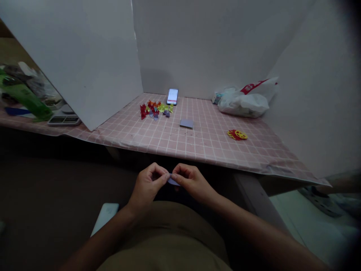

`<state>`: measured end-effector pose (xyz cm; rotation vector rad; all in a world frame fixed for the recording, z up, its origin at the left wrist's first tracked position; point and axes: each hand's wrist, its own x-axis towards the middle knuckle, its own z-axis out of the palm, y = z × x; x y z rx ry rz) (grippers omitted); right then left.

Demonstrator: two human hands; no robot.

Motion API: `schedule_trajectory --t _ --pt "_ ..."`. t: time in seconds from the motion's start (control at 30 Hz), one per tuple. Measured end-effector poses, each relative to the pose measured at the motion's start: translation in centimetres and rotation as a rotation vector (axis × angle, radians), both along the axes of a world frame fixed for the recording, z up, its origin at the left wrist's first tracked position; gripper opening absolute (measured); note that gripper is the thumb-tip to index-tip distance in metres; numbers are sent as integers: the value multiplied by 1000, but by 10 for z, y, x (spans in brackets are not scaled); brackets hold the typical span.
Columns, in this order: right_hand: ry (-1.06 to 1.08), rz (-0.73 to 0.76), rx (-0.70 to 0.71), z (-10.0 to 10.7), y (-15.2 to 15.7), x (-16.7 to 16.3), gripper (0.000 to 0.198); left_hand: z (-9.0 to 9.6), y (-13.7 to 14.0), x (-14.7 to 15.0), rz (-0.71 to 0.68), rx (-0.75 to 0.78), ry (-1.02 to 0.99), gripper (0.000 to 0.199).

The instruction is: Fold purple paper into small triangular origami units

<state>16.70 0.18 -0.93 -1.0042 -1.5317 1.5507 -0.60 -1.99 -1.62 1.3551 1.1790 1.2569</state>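
Between my two hands, just in front of the table's near edge, is a small piece of lilac paper (pixel 173 182). My left hand (pixel 149 182) pinches its left end between thumb and fingertips. The thumb and forefinger of my right hand (pixel 191 181) are closed on its upper right part. My fingers cover much of the paper, so its folds cannot be made out. On the table beyond lies a stack of lilac paper squares (pixel 186 123). Farther back to the left sits a heap of small folded paper figures (pixel 153 109) in red, orange, yellow and lilac.
A lit phone (pixel 172 96) leans against the back panel. White plastic bags (pixel 244 102) stand at the back right, with red and yellow cut-out shapes (pixel 237 134) nearer. White panels enclose the pink checked table (pixel 208 145). Left of them is a kitchen scale (pixel 64 119).
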Motion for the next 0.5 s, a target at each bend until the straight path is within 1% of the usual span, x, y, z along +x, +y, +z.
schedule_trajectory --t 0.2,0.27,0.4,0.5 --pt "-8 24 -58 1 0 -2 25 1 -1 1 47 -10 68 13" --pt "-9 28 -66 1 1 -2 24 1 0 1 30 -54 4 15" --pt "19 77 -116 2 2 0 24 -1 3 -1 -49 -184 -167 18" --pt "54 82 -169 2 3 1 27 -2 5 -1 -51 -241 -235 20"
